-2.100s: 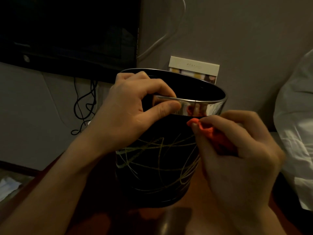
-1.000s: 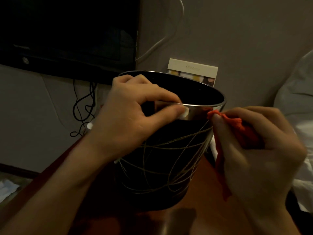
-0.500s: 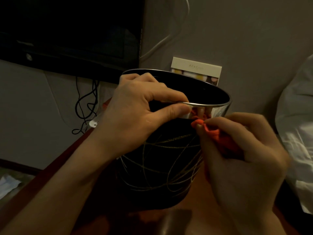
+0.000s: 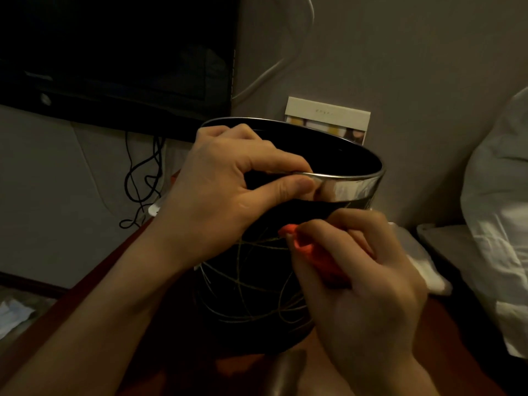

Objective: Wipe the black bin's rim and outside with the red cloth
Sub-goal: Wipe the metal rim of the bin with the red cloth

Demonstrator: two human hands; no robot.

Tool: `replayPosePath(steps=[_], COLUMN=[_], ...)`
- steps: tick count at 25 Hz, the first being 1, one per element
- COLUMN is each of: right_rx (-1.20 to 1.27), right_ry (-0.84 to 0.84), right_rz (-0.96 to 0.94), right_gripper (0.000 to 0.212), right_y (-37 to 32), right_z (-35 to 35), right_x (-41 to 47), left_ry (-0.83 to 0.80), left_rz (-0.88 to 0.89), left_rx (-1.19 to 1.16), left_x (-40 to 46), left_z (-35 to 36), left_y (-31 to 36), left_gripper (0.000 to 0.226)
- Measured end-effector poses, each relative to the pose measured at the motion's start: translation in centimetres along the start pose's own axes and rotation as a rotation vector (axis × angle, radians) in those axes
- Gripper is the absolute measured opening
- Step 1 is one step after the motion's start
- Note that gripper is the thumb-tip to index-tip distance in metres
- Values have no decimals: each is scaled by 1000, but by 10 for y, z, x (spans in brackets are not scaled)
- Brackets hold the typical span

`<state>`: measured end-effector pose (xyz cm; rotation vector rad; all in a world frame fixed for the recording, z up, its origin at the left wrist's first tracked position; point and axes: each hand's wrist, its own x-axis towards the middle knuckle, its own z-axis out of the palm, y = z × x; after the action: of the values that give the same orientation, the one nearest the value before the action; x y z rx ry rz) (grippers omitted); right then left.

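The bin (image 4: 257, 295) stands upright on the counter (image 4: 85, 304). The left hand (image 4: 217, 192) pinches its shiny rim (image 4: 343, 190) in a closed grip. The right hand (image 4: 360, 281) grips the cloth (image 4: 311, 250), bunched, and presses it on the bin's side just below the rim.

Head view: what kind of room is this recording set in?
Probably a bedroom or hotel room. A dark screen hangs on the wall with cables below it, white bedding lies at the right, and the black bin stands on a reddish wooden table.
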<state>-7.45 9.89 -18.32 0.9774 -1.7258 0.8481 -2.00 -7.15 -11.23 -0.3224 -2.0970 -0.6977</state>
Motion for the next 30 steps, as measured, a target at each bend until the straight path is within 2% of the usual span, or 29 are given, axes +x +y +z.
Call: replayPosePath(steps=[10,15,26,30], right_rx=[-3,-13,1,10], right_ry=[92,9,106,64], right_rz=[22,-35,32,29], right_gripper=[19,24,20,21], right_y=[5,-4,0,1], right_z=[-6,6,-2,-1], right_x=[3,-6,1,0], left_ry=[-18,-13,-11,-13], left_rz=[4,5,7,6], left_rx=[-12,-15,-20,-16], left_x=[1,0,1,0], left_z=[-2,-1,-1,-1], left_y=[-1,-1,-2,-2], left_gripper=[15,13,13,13])
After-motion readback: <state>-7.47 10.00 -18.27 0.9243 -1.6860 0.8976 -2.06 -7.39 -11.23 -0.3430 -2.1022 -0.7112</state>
